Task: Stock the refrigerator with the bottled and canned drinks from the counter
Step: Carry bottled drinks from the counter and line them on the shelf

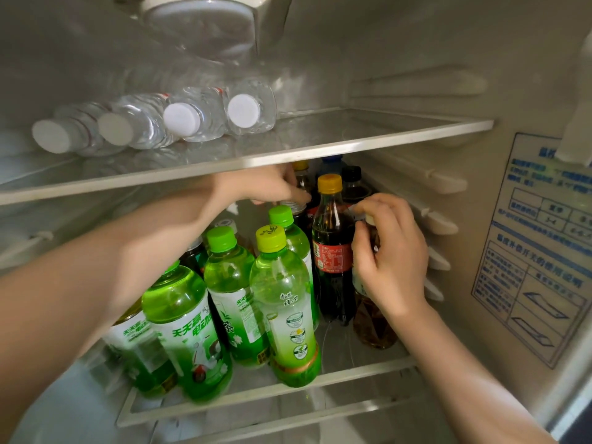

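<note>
As hands (266,187) (390,254) grip bottles (373,325), green bottles (282,299) crowd front.

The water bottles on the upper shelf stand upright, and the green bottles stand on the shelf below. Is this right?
No: in the head view the water bottles lie on their sides on the upper shelf. The green bottles do stand below.

I am holding a clear plastic bottle of amber tea (371,322) upright on the refrigerator's lower glass shelf (368,373), just beside the yellow-capped dark cola bottle (333,251).
</note>
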Tool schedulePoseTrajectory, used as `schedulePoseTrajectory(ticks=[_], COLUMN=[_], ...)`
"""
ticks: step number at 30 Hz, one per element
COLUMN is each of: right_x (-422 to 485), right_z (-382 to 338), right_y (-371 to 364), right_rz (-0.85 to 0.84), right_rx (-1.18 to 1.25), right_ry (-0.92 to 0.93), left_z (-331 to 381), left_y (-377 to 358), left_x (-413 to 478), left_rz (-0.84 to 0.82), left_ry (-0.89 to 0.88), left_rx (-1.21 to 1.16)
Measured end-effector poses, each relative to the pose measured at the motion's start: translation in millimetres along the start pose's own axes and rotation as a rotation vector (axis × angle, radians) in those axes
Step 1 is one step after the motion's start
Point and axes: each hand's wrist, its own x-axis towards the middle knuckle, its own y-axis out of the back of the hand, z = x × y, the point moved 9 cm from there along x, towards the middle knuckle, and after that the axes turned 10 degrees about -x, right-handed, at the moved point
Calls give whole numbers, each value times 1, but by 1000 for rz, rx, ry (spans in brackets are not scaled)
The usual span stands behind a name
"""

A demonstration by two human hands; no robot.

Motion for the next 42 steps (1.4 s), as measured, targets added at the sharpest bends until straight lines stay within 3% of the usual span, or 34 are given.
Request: schedulePoseTrajectory(ticks=[2, 6, 19, 29, 37, 42], right_x=[0, -1, 1, 0, 1, 0], right_z=[0, 1, 0, 2, 1, 3], right_y=[0, 2, 1, 1, 2, 8], right_rz=[-2, -5, -33, -15, -53, -69], right_rx=[7, 22, 41, 34, 74, 122], right_ry=[-2, -1, 10, 11, 8, -12], left_z=[0, -7, -15, -50, -21, 30], left_y=[-4, -10, -2, 6, 5, 16], left_x=[0, 4, -6, -20, -19, -21], left_rz=[-36, -81, -58, -111, -102, 91], left_ry=[-8, 42, 62, 219, 110, -182], left_rx=[90, 21, 61, -34, 129, -329])
